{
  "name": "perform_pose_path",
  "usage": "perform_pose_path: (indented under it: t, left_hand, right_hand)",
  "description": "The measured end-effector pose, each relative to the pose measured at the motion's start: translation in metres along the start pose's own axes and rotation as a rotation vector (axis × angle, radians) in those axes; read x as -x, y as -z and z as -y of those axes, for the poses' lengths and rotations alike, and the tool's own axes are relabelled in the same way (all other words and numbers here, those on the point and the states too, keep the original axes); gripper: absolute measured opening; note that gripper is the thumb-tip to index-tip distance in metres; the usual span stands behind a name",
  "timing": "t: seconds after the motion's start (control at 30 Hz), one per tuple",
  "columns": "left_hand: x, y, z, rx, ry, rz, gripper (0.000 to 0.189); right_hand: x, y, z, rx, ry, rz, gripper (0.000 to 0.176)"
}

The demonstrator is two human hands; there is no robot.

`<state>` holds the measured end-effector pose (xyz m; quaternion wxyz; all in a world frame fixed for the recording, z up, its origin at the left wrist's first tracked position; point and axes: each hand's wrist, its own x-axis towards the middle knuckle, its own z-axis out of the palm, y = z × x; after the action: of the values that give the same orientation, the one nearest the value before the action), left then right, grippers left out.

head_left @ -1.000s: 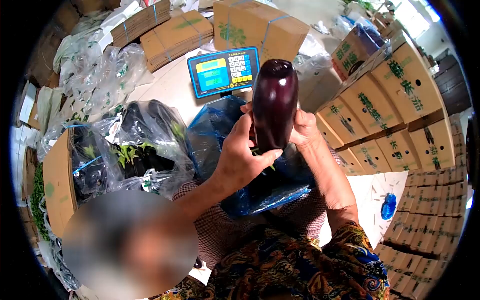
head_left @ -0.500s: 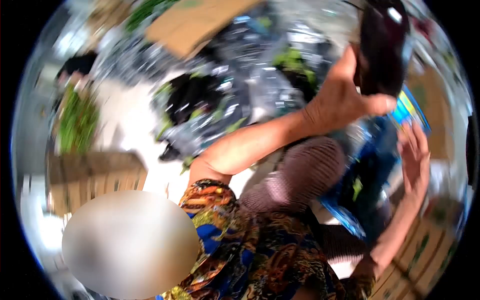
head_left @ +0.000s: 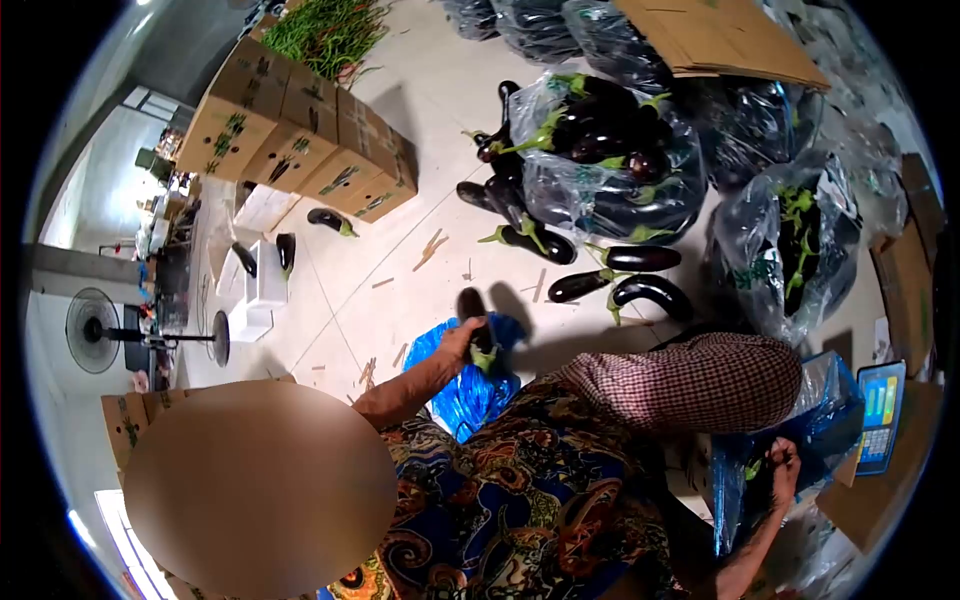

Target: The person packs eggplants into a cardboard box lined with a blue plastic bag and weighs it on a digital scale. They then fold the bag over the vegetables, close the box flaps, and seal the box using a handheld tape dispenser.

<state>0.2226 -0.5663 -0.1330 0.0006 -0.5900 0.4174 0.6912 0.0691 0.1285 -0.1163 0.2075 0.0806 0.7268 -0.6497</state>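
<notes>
My left hand (head_left: 458, 345) is closed around a dark eggplant (head_left: 471, 305), its green stem end pointing down toward my body. Just beneath that hand, a crumpled bright blue plastic bag (head_left: 468, 398) lies on the floor. At the right, my right hand (head_left: 785, 468) has its fingers curled at the mouth of a blue plastic bag (head_left: 735, 480). Inside that bag a dark eggplant (head_left: 757, 486) with a bit of green shows. Several loose eggplants, among them a curved eggplant (head_left: 652, 296), lie on the tiles in front of my knee.
A clear bag (head_left: 640, 205) heaped with eggplants stands ahead, with another filled bag (head_left: 735, 235) to its right. A digital scale (head_left: 880, 415) is at far right. Stacked cartons (head_left: 340, 150), green peppers (head_left: 325, 38), white foam boxes (head_left: 265, 275) and a fan (head_left: 92, 330) are left.
My left hand has swung from the right side over to the left, carrying the eggplant. My right hand has gone from stretched fingers near the scale down to the blue bag. The view has turned.
</notes>
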Motion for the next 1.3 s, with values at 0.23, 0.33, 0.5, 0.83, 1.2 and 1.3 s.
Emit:
perform_pose_path:
  t: [0.23,0.33,0.5,0.83,1.2,1.3]
  left_hand:
    - [-0.056,0.247,-0.187,-0.024,-0.923,-0.921,0.071]
    - [-0.079,0.29,-0.253,0.079,-1.071,-0.732,0.05]
    - [-0.115,0.158,-0.2,-0.042,-0.73,-0.368,0.004]
    - [0.009,-0.275,-0.111,-0.844,-0.88,0.718,0.024]
    - [0.079,-0.537,-0.024,-2.049,-1.908,0.952,0.045]
    - [0.043,-0.516,-0.017,-2.51,-1.31,1.151,0.053]
  right_hand:
    - [0.003,0.053,-0.072,0.053,-0.058,-0.016,0.01]
    - [0.01,0.042,-0.069,0.059,0.018,-0.111,0.013]
    - [0.024,0.02,-0.067,0.209,-0.149,-0.12,0.019]
    - [0.034,-0.029,-0.032,0.798,-0.132,-0.15,0.03]
    - [0.031,-0.047,0.007,0.655,-0.259,-0.188,0.027]
    - [0.028,-0.057,0.028,0.804,-0.258,-0.106,0.033]
